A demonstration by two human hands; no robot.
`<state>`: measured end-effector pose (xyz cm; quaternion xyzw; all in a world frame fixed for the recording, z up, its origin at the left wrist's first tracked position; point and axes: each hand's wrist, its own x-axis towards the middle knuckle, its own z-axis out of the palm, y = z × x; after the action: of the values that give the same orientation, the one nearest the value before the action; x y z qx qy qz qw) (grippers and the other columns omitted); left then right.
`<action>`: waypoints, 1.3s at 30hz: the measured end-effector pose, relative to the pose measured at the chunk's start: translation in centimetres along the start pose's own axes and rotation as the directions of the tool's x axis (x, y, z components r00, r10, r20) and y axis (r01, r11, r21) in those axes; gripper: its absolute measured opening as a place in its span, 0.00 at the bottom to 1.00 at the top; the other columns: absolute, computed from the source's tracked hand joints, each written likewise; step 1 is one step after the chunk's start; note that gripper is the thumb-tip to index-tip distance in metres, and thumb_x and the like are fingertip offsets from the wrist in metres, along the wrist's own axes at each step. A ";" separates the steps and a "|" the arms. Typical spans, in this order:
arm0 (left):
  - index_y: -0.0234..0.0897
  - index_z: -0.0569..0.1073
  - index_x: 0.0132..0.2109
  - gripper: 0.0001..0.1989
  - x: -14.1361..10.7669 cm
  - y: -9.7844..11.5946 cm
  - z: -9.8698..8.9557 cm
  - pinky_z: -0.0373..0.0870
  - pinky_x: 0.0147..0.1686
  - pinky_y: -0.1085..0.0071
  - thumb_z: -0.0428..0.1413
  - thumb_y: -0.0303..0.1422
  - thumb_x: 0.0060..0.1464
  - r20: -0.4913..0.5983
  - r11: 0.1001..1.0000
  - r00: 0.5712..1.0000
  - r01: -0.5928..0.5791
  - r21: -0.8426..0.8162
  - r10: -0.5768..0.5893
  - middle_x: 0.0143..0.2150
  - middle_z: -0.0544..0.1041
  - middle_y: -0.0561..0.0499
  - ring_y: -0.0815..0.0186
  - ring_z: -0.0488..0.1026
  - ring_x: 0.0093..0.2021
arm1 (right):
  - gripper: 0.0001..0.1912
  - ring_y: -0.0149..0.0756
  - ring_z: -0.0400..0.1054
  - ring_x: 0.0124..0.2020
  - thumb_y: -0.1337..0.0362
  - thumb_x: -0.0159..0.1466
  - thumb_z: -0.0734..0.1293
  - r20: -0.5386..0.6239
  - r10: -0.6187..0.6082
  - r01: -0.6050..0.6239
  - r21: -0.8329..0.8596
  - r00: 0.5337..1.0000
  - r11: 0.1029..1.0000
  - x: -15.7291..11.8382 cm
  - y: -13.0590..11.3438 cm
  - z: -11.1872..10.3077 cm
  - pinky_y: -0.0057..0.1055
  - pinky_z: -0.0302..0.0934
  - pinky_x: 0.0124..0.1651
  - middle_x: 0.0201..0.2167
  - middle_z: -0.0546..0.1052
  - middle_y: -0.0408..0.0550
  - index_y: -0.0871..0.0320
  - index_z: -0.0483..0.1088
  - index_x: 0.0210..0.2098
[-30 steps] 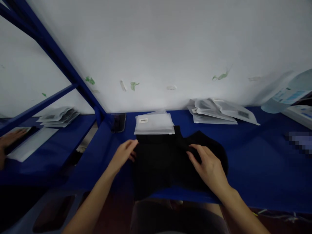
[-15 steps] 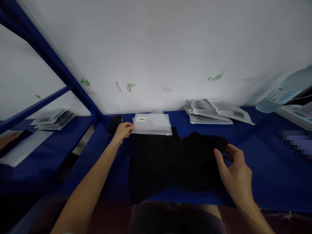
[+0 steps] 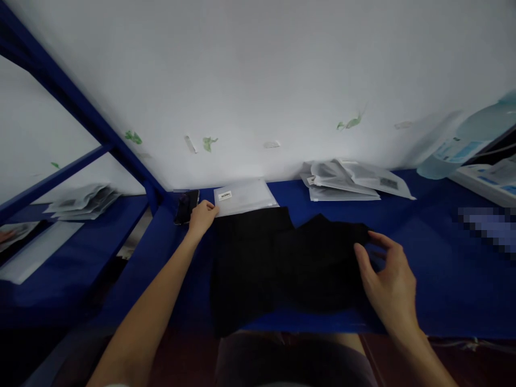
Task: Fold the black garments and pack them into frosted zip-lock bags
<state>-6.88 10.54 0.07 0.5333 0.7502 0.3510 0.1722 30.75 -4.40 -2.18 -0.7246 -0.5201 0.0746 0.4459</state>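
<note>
A black cloth garment (image 3: 250, 263), its exact kind unclear, lies spread over the front of the blue table. Behind its upper left edge is a frosted plastic zip bag (image 3: 245, 196) with a small barcode label. My left hand (image 3: 203, 217) is closed, fingertips pinching at the bag's near left corner, right beside the garment's corner. At the garment's right end, my right hand (image 3: 389, 279) holds the cloth edge between thumb and fingers, the palm facing left. A dark phone (image 3: 186, 206) lies just left of my left hand.
More frosted zip bags (image 3: 346, 180) are piled against the wall. A large clear bottle (image 3: 463, 142) and a white box (image 3: 484, 180) stand at the right. Beyond the blue frame (image 3: 80, 107), another person's hand (image 3: 6, 235) shows near a bag stack (image 3: 83, 201).
The zip bag now lies flatter and farther back, its near edge no longer covering the garment's top. My right hand stays at the garment's right end. The view has shifted slightly.
</note>
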 end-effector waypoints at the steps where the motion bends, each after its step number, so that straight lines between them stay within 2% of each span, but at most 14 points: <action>1: 0.38 0.70 0.32 0.06 -0.5 0.2 -0.4 0.64 0.34 0.68 0.60 0.31 0.44 -0.026 0.999 0.999 -0.022 0.031 0.023 0.28 0.73 0.51 0.60 0.71 0.33 | 0.26 0.52 0.68 0.47 0.48 0.62 0.61 -0.019 -0.008 0.007 -0.012 1.000 1.000 0.1 -0.1 -0.1 0.51 0.63 0.47 0.50 0.71 0.58 0.57 0.63 0.55; 3: 0.38 0.71 0.38 0.08 -1.9 0.8 -1.2 0.64 0.38 0.67 0.58 0.33 0.48 -0.036 0.991 0.994 -0.102 0.087 0.105 0.36 0.74 0.50 0.60 0.71 0.37 | 0.26 0.53 0.68 0.47 0.49 0.63 0.61 -0.056 -0.048 0.046 -0.043 0.997 0.998 0.6 -0.3 -0.5 0.51 0.63 0.47 0.52 0.70 0.59 0.58 0.63 0.55; 4: 0.39 0.72 0.39 0.08 -2.9 1.0 -1.6 0.64 0.39 0.67 0.57 0.34 0.51 -0.006 0.981 0.987 -0.159 0.107 0.161 0.38 0.74 0.50 0.62 0.71 0.36 | 0.25 0.53 0.67 0.48 0.50 0.63 0.61 -0.066 -0.087 0.083 -0.062 0.994 0.995 1.0 -0.4 -0.6 0.50 0.63 0.48 0.52 0.70 0.59 0.57 0.63 0.55; 5: 0.39 0.72 0.39 0.07 -4.0 1.2 -2.0 0.64 0.38 0.67 0.55 0.35 0.53 0.081 0.955 0.964 -0.263 0.137 0.254 0.38 0.74 0.51 0.64 0.70 0.33 | 0.24 0.52 0.67 0.49 0.50 0.64 0.61 -0.066 -0.142 0.136 -0.081 0.988 0.987 1.4 -0.4 -0.8 0.50 0.62 0.48 0.52 0.71 0.58 0.57 0.64 0.55; 7: 0.39 0.74 0.38 0.09 -6.2 1.4 -2.7 0.65 0.36 0.68 0.54 0.39 0.57 0.291 0.897 0.878 -0.426 0.115 0.380 0.34 0.74 0.52 0.65 0.69 0.32 | 0.22 0.51 0.65 0.52 0.51 0.64 0.61 -0.029 -0.285 0.280 -0.110 0.958 0.954 2.6 -0.5 -0.8 0.49 0.61 0.51 0.50 0.72 0.55 0.55 0.65 0.54; 9: 0.40 0.74 0.40 0.12 -8.1 1.2 -3.2 0.66 0.39 0.67 0.56 0.43 0.56 0.439 0.852 0.787 -0.516 0.082 0.434 0.36 0.75 0.52 0.63 0.70 0.36 | 0.20 0.50 0.63 0.55 0.52 0.65 0.61 0.058 -0.436 0.440 -0.110 0.898 0.891 3.8 -0.5 -0.5 0.48 0.60 0.54 0.48 0.74 0.53 0.54 0.67 0.52; 12: 0.41 0.74 0.44 0.14 -9.9 0.5 -3.6 0.66 0.46 0.63 0.59 0.43 0.53 0.531 0.833 0.728 -0.549 0.072 0.434 0.42 0.76 0.51 0.59 0.69 0.45 | 0.20 0.49 0.65 0.53 0.51 0.64 0.61 0.192 -0.559 0.580 -0.075 0.806 0.811 5.3 -0.4 0.3 0.49 0.60 0.53 0.44 0.76 0.51 0.55 0.69 0.50; 16: 0.42 0.75 0.42 0.07 -9.9 -0.1 -4.1 0.67 0.44 0.64 0.56 0.36 0.58 0.498 0.826 0.729 -0.562 0.046 0.469 0.39 0.76 0.52 0.62 0.71 0.43 | 0.15 0.45 0.69 0.40 0.53 0.65 0.61 0.302 -0.579 0.608 -0.003 0.758 0.794 6.1 -0.5 1.0 0.44 0.65 0.43 0.33 0.77 0.49 0.54 0.73 0.41; 21: 0.42 0.76 0.40 0.06 -8.9 0.4 -5.1 0.69 0.44 0.64 0.54 0.33 0.59 0.253 0.756 0.747 -0.650 0.083 0.615 0.39 0.77 0.51 0.63 0.72 0.42 | 0.10 0.40 0.70 0.39 0.56 0.65 0.62 0.206 -0.534 0.530 0.079 0.820 0.844 5.4 -1.5 -0.1 0.38 0.65 0.42 0.34 0.76 0.46 0.52 0.72 0.40; 23: 0.41 0.77 0.41 0.06 -9.1 0.6 -5.7 0.70 0.44 0.64 0.54 0.32 0.60 0.173 0.718 0.724 -0.688 0.107 0.668 0.40 0.77 0.50 0.63 0.73 0.43 | 0.10 0.40 0.70 0.40 0.56 0.64 0.63 0.212 -0.520 0.507 0.118 0.827 0.854 4.8 -1.5 -0.8 0.39 0.65 0.45 0.37 0.76 0.45 0.51 0.72 0.41; 25: 0.43 0.77 0.42 0.07 -9.9 0.6 -6.2 0.70 0.47 0.62 0.54 0.32 0.60 0.151 0.670 0.680 -0.733 0.122 0.717 0.40 0.79 0.51 0.62 0.74 0.43 | 0.10 0.41 0.71 0.44 0.56 0.64 0.63 0.250 -0.528 0.501 0.168 0.811 0.849 4.1 -1.1 -1.4 0.42 0.64 0.50 0.39 0.76 0.44 0.50 0.72 0.42; 31: 0.52 0.73 0.52 0.18 -14.7 -1.7 -8.2 0.63 0.59 0.49 0.53 0.26 0.59 0.219 0.539 0.552 -0.833 0.122 0.804 0.51 0.77 0.54 0.60 0.72 0.54 | 0.12 0.46 0.69 0.51 0.55 0.64 0.63 0.377 -0.506 0.465 0.201 0.776 0.862 1.7 1.1 -3.7 0.50 0.62 0.56 0.43 0.77 0.45 0.48 0.74 0.43; 37: 0.45 0.73 0.51 0.18 -19.6 -2.5 -9.4 0.63 0.61 0.49 0.53 0.22 0.58 0.395 0.435 0.438 -0.895 0.104 0.807 0.51 0.78 0.53 0.60 0.69 0.59 | 0.12 0.45 0.67 0.54 0.58 0.63 0.64 0.456 -0.580 0.561 0.194 0.675 0.805 -0.1 3.0 -5.4 0.49 0.66 0.53 0.45 0.77 0.42 0.42 0.73 0.45; 39: 0.43 0.73 0.49 0.16 -20.8 -2.4 -9.2 0.65 0.60 0.52 0.51 0.22 0.59 0.439 0.436 0.429 -0.895 0.090 0.790 0.49 0.79 0.52 0.61 0.70 0.57 | 0.12 0.45 0.67 0.54 0.58 0.63 0.64 0.468 -0.605 0.596 0.189 0.644 0.780 -0.6 3.7 -5.3 0.48 0.66 0.52 0.45 0.77 0.42 0.43 0.73 0.46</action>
<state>-6.62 -12.19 2.33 0.9096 0.3786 0.1710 0.0074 36.09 -8.16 -1.91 -0.4613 -0.8275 0.1139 0.2992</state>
